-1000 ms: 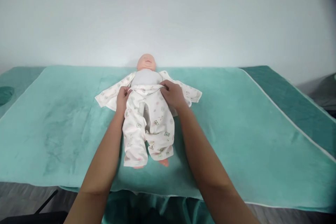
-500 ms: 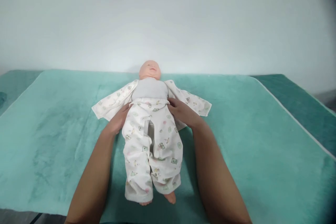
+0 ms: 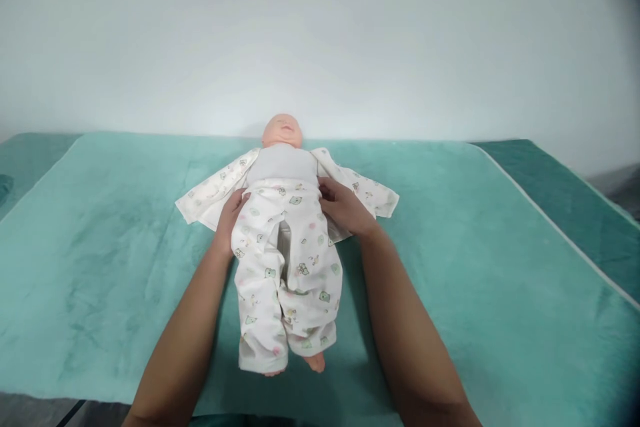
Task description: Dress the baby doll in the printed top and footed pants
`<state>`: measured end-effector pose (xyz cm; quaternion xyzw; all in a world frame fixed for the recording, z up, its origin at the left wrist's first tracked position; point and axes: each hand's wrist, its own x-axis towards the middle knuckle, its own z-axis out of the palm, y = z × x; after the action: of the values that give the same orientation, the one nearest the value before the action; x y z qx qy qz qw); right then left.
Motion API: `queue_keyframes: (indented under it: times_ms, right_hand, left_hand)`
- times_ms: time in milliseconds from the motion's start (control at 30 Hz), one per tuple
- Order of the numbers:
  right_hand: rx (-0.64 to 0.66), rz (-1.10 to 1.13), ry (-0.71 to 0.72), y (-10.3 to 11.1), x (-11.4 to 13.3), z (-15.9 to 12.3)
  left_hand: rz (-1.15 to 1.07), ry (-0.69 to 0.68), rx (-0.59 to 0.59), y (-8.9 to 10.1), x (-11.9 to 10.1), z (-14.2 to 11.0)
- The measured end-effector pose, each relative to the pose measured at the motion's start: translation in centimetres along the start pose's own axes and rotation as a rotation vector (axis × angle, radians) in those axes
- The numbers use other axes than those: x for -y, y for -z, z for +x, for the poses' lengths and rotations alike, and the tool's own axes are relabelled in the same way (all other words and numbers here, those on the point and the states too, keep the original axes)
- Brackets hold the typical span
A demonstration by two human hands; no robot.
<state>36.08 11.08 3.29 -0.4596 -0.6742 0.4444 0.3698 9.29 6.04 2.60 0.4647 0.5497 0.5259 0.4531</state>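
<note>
Pants [image 3: 315,250] reach the waist of the doll [image 3: 283,163], face up on the sheet [image 3: 465,267]. A second ago, left hand [image 3: 231,215] and right hand [image 3: 345,205] pinched the waistband [image 3: 285,185]; now both touch its sides, fingers bent; I cannot tell whether they grip.

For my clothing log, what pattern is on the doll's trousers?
The trousers are white with small scattered prints, some green or pink; best in head view.
</note>
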Motion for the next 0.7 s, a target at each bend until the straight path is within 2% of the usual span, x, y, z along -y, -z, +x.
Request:
queue_keyframes:
  times_ms: [100,200,300,400,533,600,700]
  right_hand:
    - [-0.055,-0.06,-0.044,0.3,0.2,-0.2]
    - [-0.093,-0.025,-0.018,0.5,0.7,-0.5]
    - [-0.04,0.124,0.026,0.5,1.2,-0.7]
    - [-0.026,0.15,0.035,0.1,1.4,-0.7]
    - [-0.119,0.122,0.141,-0.9,1.5,-0.5]
    - [-0.193,0.089,0.218,-1.4,1.6,-0.5]
    - [-0.322,0.03,0.211,-2.0,1.7,-0.5]
  left_hand:
    - [0.152,-0.116,-0.12,0.7,-0.4,-0.1]
    - [0.059,-0.176,-0.064,1.1,-1.3,-0.5]
    - [-0.089,-0.112,-0.023,1.1,-2.0,-0.7]
    - [-0.027,-0.044,0.039,0.9,-2.4,-0.7]
    - [0.121,-0.111,0.147,1.1,-2.9,-0.8]
    - [0.13,-0.133,0.142,1.2,-3.0,-1.0]
    - [0.156,-0.191,0.108,1.1,-2.8,-1.1]
